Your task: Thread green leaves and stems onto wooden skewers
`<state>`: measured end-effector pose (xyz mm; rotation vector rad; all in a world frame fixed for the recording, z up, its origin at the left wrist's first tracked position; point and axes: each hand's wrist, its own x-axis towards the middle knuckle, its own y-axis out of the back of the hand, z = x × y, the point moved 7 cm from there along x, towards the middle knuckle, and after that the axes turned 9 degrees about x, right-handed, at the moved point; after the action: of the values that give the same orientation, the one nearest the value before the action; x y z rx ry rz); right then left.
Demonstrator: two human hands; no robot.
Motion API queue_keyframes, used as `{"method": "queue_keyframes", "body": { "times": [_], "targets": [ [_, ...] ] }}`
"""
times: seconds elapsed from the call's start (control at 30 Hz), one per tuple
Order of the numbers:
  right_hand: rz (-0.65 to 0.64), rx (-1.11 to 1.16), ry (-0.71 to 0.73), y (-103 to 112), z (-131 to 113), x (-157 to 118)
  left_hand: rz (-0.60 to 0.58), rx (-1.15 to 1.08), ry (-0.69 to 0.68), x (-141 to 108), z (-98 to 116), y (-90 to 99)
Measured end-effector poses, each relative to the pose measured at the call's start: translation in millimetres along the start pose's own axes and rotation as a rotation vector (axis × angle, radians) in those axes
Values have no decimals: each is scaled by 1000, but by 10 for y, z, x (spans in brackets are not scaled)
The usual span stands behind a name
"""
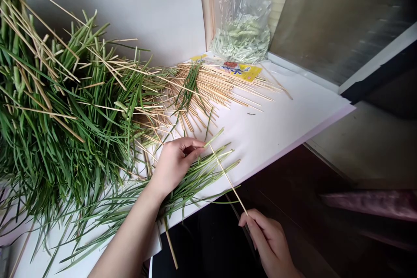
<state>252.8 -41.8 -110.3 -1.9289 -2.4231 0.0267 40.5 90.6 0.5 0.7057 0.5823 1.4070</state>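
hands (176, 160) holding a green stalk (215, 136) and wooden skewer (228, 177), skewered greens (81, 130) heaped on a white table (260, 130)

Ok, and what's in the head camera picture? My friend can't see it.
A right hand holds a thin wooden skewer, its tip at a green chive stalk pinched by the left hand. Loose chives lie beneath on a white table. A big heap of chives and skewers is at the left, with more skewers and a clear plastic bag further back.

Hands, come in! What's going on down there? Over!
Left hand: pinching a green stalk. Right hand: holding a thin stick, far tip at the stalk. Loose greens beneath left hand. Over.
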Motion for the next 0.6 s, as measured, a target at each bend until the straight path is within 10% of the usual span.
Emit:
{"method": "queue_keyframes", "body": {
  "times": [0.6],
  "targets": [
    [36, 36, 16, 14, -17, 9, -192, -102, -96, -35, 72, -143]
  ]
}}
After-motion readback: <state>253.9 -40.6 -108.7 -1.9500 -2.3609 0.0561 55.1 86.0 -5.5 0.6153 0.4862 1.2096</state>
